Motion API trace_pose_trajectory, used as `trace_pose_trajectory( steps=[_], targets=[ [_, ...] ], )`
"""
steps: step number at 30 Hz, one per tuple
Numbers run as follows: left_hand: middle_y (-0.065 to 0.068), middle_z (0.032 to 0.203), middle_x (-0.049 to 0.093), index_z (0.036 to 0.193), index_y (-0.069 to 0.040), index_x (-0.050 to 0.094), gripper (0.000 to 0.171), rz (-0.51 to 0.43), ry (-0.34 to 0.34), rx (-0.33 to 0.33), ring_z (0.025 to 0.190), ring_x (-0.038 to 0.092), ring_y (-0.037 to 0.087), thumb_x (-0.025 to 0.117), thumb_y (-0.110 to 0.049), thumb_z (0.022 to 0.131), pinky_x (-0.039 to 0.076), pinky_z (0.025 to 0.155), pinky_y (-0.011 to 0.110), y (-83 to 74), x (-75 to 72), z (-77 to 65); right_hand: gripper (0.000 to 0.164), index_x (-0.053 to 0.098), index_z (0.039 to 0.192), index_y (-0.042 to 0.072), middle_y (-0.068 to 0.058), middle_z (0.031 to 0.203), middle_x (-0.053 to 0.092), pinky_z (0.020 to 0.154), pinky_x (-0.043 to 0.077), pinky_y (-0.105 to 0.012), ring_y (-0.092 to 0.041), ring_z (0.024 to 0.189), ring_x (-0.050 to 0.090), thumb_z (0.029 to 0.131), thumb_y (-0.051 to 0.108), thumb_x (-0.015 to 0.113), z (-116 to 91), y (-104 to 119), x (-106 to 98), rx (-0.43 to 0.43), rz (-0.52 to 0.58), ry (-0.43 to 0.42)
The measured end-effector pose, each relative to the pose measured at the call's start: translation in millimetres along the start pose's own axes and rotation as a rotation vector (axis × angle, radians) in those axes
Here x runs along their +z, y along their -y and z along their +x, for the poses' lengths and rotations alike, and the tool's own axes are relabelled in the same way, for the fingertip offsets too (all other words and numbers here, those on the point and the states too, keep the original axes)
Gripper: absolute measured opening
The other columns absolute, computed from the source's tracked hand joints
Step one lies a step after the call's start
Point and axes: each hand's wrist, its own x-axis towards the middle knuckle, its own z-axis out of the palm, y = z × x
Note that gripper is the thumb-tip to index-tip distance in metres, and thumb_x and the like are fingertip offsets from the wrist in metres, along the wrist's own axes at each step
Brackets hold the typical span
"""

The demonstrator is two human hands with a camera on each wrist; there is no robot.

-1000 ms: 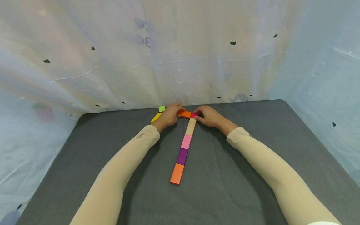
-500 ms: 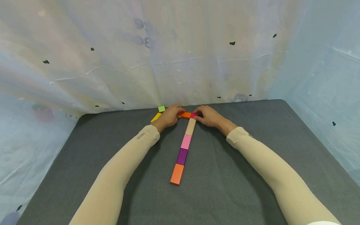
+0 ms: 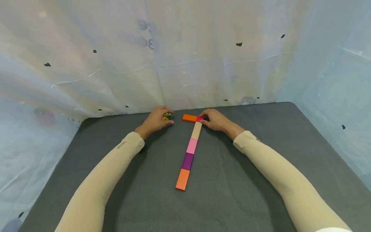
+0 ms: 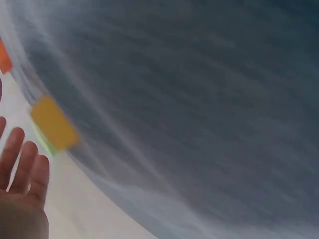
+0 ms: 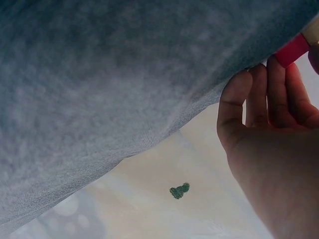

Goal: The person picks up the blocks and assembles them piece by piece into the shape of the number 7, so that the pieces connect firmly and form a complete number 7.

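Observation:
A crimson block (image 3: 199, 119) lies at the far end of a row of blocks, and my right hand (image 3: 215, 120) pinches it between thumb and fingers. Left of it, end to end, is a red-orange block (image 3: 189, 118). Toward me run a beige block (image 3: 196, 130), a pink block (image 3: 192, 146), a purple block (image 3: 187, 161) and an orange block (image 3: 182, 179). My left hand (image 3: 156, 120), thumb and fingers apart, reaches around a yellow block (image 4: 54, 123) and a light green block (image 4: 44, 141). The hand partly hides both in the head view; whether it touches them is unclear.
The dark grey cloth-covered table (image 3: 237, 187) has its far edge just behind the blocks. A pale plastic sheet (image 3: 191, 64) hangs behind that edge, with more sheeting along both sides.
My left hand has left the red-orange block and moved left to the yellow and green blocks. My right hand stays at the crimson block.

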Motion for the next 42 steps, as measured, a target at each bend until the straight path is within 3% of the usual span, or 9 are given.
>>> trace_pose_trajectory(
  steps=[7,15,27,42],
  targets=[
    [0.013,0.119,0.057,0.127,-0.004,0.063,0.055,0.085,-0.019,-0.090,0.107,0.054,0.029,0.079,-0.038,0.086,0.046,0.098,0.047,15.6,-2.0,-18.1,0.037,0.061,0.132,0.004,-0.015,0.129,0.063,0.108,0.044,-0.046,-0.030,0.119,0.059,0.102,0.027,0.059,-1.3,-1.9,-0.3,0.010,-0.001,0.002],
    [0.014,0.114,0.064,0.132,-0.005,0.060,0.061,0.027,0.032,-0.183,0.101,0.060,0.029,0.076,-0.042,0.087,0.050,0.090,0.045,18.5,-1.3,-18.0,0.037,0.061,0.132,0.005,-0.015,0.129,0.063,0.107,0.045,-0.047,-0.030,0.119,0.059,0.102,0.027,0.058,-3.1,-2.7,1.1,0.017,0.000,-0.004],
    [0.017,0.123,0.063,0.127,-0.001,0.064,0.040,0.021,0.012,-0.151,0.111,0.060,0.032,0.071,-0.022,0.093,0.048,0.100,0.048,19.3,-3.8,-23.5,0.037,0.061,0.132,0.005,-0.014,0.130,0.062,0.108,0.044,-0.046,-0.029,0.120,0.058,0.102,0.027,0.058,-2.2,0.9,1.3,0.019,-0.006,0.002],
    [0.015,0.131,0.057,0.131,-0.004,0.062,0.036,0.007,-0.074,-0.118,0.125,0.053,0.035,0.067,-0.010,0.095,0.042,0.109,0.051,17.1,-6.4,-25.3,0.039,0.060,0.133,0.005,-0.014,0.130,0.062,0.108,0.043,-0.047,-0.030,0.120,0.058,0.102,0.028,0.058,-2.7,3.3,2.7,0.031,-0.030,0.008]
  ],
)
